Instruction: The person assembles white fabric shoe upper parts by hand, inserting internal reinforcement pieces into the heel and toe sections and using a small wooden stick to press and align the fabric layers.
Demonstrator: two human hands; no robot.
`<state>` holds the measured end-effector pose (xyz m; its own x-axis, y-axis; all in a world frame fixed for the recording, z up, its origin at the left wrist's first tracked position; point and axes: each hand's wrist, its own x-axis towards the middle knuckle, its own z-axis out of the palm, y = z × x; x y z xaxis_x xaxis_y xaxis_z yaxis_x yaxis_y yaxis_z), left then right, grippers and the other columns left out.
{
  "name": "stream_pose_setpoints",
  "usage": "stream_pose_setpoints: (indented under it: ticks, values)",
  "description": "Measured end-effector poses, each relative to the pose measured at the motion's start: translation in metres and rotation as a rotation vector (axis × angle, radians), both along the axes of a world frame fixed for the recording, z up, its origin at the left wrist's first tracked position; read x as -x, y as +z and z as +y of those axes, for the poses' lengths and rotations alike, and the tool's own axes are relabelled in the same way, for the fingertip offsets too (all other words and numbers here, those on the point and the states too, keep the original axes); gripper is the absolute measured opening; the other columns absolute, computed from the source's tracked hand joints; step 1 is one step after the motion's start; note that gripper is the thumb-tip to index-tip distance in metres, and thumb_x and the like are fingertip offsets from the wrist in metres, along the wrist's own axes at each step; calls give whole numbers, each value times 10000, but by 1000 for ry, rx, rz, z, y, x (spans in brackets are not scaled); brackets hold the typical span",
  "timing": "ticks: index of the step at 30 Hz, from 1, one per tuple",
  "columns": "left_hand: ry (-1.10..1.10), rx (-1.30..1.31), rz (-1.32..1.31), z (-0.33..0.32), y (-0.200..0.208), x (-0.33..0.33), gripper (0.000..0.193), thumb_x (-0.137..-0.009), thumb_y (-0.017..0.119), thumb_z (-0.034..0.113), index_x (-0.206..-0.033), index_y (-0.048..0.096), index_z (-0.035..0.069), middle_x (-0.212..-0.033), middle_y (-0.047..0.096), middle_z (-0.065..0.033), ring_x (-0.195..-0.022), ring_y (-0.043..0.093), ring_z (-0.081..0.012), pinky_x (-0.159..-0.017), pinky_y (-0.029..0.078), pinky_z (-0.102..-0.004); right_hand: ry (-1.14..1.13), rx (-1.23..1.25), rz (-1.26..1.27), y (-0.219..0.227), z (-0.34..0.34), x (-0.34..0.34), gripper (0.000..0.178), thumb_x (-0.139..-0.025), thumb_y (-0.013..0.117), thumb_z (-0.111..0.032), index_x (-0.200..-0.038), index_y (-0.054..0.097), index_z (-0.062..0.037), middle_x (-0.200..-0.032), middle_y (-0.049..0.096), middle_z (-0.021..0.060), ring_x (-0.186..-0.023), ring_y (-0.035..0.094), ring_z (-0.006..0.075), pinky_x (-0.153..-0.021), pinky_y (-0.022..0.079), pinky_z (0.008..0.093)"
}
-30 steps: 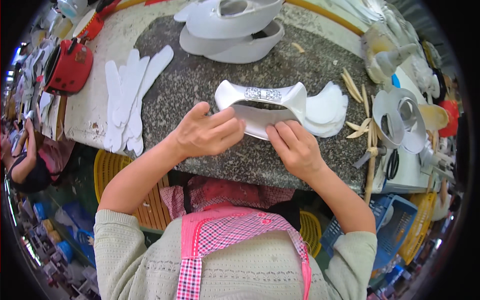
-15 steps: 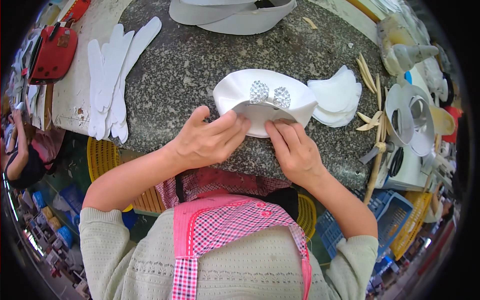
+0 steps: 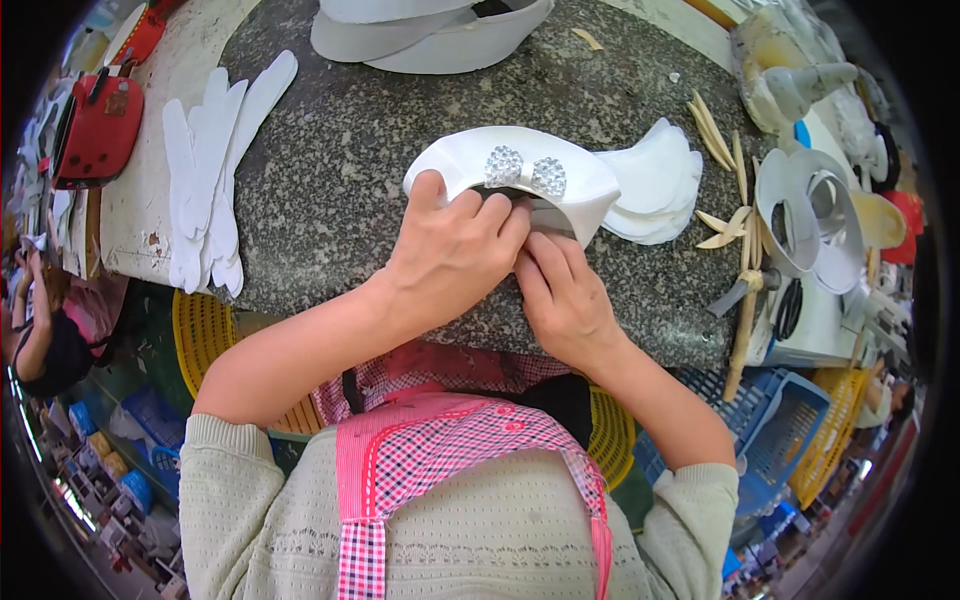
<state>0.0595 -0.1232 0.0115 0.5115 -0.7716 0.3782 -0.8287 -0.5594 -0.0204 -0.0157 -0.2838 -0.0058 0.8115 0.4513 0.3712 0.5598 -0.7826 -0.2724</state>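
A white shoe upper [image 3: 590,183] with a sparkling rhinestone bow [image 3: 549,177] on its front is raised at the near part of the stone slab. Its grey lining faces me. My left hand [image 3: 448,250] is closed on the near edge of the upper, fingers curled over its opening. Close beside it, my right hand [image 3: 572,305] pinches the same edge from the right; its fingertips are partly hidden. Thin white oval pieces [image 3: 655,190] lie fanned in a stack just right of the upper.
Long white insole-shaped strips [image 3: 203,170] lie at the left of the speckled slab [image 3: 340,150]. Grey curved pieces [image 3: 430,45] rest at the far edge. On the right are a hammer [image 3: 742,300], wooden slivers [image 3: 711,130] and a tape roll [image 3: 825,210]. Blue baskets [image 3: 785,430] stand below.
My left hand has moved right and turned knuckles-up over the opening, closing nearer to my right hand. The upper has tilted and its edge has bent. The whole view has shifted slightly.
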Motion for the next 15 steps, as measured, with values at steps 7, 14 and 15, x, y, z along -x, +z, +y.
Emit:
stream_pose_setpoints:
  ticks: [7, 14, 15]
  values:
    - [-11, 69, 146, -4, 6, -6, 87, -715, 609, 176, -802, 601, 175, -746, 530, 62, -583, 541, -94, -655, 298, -332, -3, -28, -12, -5, -4, 2, 405, -693, 526, -84, -1051, 554, 104, -1084, 494, 191, -1005, 501, 306, -828, 478, 356]
    - [-6, 32, 239, -6, 5, -9, 67, -702, 648, 190, -760, 622, 167, -731, 557, 63, -576, 520, -110, -608, 315, -321, -8, -50, 0, -4, -1, 6, 374, -694, 529, -94, -1020, 564, 89, -1095, 499, 173, -1019, 499, 304, -842, 474, 348]
    - [0, 63, 220, -3, 2, -8, 75, -696, 649, 184, -766, 628, 168, -726, 561, 65, -571, 513, -114, -597, 317, -316, -15, -52, -11, -3, 2, 5, 371, -693, 528, -96, -1012, 564, 89, -1084, 502, 178, -1023, 498, 306, -851, 471, 351]
